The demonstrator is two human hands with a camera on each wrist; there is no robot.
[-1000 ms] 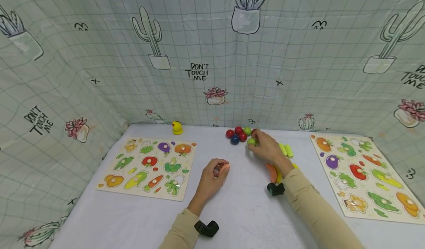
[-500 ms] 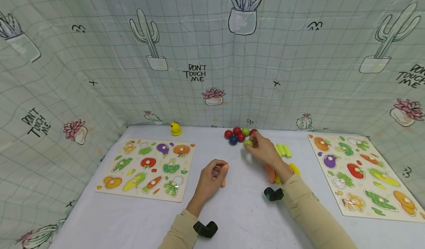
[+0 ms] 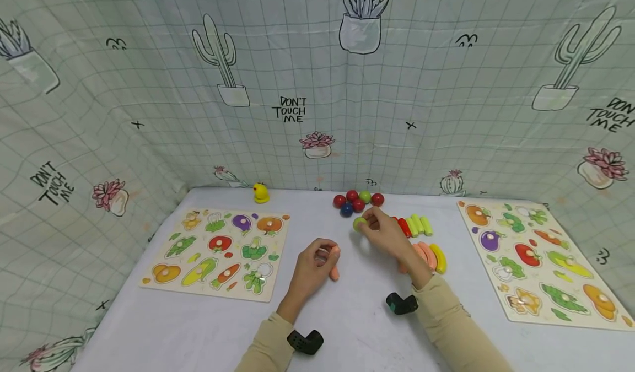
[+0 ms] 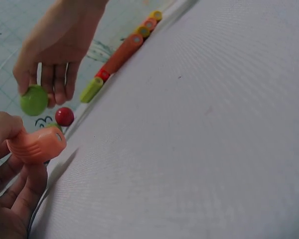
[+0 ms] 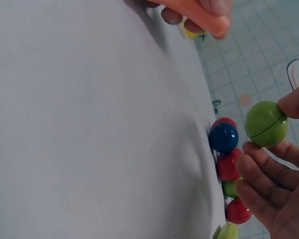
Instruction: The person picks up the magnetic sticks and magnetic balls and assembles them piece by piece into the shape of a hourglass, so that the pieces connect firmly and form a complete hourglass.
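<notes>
My left hand (image 3: 312, 270) pinches a salmon-orange curved toy piece (image 4: 37, 145) with ridges along its side and a hole in its end. It is just left of the table's middle in the head view. My right hand (image 3: 384, 233) pinches a green ball (image 5: 266, 124) between thumb and fingertips, above the table. A dark seam runs round the ball. Behind it sits a group of balls: a blue ball (image 3: 346, 210), several red balls (image 3: 377, 199) and another green ball (image 3: 365, 197).
Yellow-green sticks (image 3: 420, 226), red sticks (image 3: 405, 227), salmon pieces (image 3: 428, 255) and a yellow banana-shaped piece (image 3: 439, 259) lie right of and under the right arm. Vegetable puzzle boards stand at left (image 3: 208, 292) and right (image 3: 570, 323). A yellow duck (image 3: 260, 193) is at the back.
My right hand has drawn the green ball away from the group, leftward and toward me, uncovering a red ball and the red sticks. The left hand keeps its place; its toy piece has turned more upright.
</notes>
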